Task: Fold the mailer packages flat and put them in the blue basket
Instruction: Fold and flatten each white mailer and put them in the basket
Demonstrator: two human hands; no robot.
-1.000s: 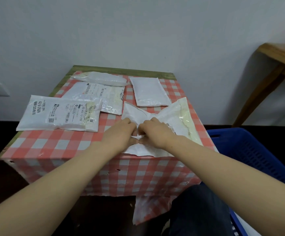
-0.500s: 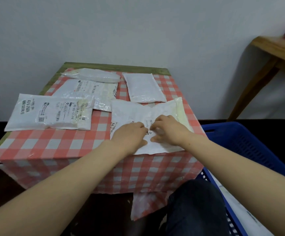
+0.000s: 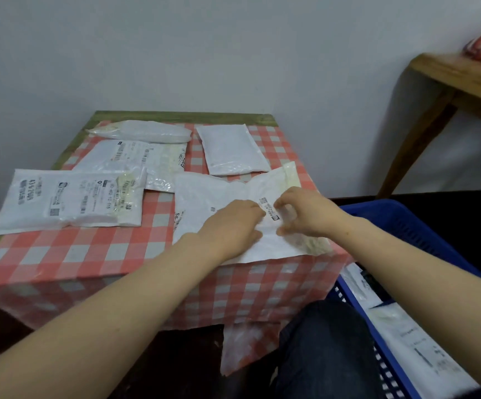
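left hand [image 3: 230, 226] lies on the white mailer [image 3: 204, 197], fingers loosely curled; right hand [image 3: 305, 214] pinches its folded edge beside the blue basket [image 3: 412, 223].

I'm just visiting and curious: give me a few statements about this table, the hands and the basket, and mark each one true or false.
1. Both hands, the left hand and the right hand, are on the same white mailer. True.
2. The blue basket stands to the person's left. False: it stands at the right, beside the table.
3. The basket has nothing in it. False: white packages already lie inside.
4. The table is covered by a red and white checked cloth. True.
5. Only one mailer lies on the table. False: four more lie beyond and to the left, including a labelled one.
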